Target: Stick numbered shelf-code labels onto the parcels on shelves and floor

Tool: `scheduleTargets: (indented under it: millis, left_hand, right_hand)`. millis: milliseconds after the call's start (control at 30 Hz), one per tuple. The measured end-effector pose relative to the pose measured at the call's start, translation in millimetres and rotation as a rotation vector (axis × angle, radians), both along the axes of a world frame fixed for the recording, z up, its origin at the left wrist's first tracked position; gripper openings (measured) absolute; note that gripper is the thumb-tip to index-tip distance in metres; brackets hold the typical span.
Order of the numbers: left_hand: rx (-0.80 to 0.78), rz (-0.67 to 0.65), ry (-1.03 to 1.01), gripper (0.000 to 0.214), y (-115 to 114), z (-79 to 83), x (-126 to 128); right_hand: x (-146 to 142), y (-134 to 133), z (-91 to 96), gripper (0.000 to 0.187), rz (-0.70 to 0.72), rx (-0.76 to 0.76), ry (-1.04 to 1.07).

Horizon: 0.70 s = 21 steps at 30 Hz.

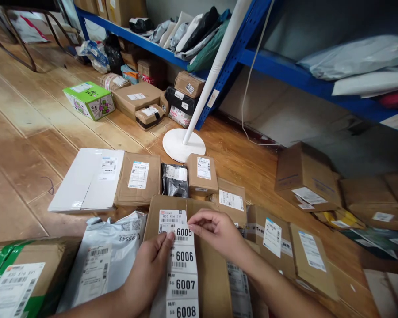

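My left hand holds a white strip of numbered barcode labels, printed 6005 to 6008, its thumb pressing the strip's top left. My right hand pinches the top label, 6005, at its right edge with fingers closed. The strip lies over a brown cardboard parcel that carries its own white shipping label. A grey plastic mailer bag lies just left of the strip.
Many cardboard parcels cover the wooden floor around me, with a white flat box to the left and a green-taped box at bottom left. A white stand base and blue shelving with mailer bags stand behind.
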<state>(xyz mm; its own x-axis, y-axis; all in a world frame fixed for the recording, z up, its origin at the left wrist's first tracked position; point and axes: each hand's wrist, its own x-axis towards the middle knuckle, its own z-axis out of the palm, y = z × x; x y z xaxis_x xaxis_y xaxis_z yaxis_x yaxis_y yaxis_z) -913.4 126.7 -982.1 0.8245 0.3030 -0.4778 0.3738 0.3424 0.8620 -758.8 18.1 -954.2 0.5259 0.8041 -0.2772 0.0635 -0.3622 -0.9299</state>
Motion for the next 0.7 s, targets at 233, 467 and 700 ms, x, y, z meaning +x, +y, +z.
scheduleTargets:
  millis: [233, 467, 700]
  left_hand:
    - [0.031, 0.003, -0.007, 0.042, 2, 6.0, 0]
    - [0.223, -0.084, -0.025, 0.039, -4, -5.7, -5]
    - [0.518, -0.201, -0.054, 0.033, -10, -16.2, -17]
  right_hand:
    - [-1, 2, 4.3, 0.011, 0.002, -0.012, -0.005]
    - [-2, 3, 2.0, 0.008, 0.146, -0.066, -0.030]
    - [39, 21, 7.6, 0.016, 0.281, -0.056, 0.162]
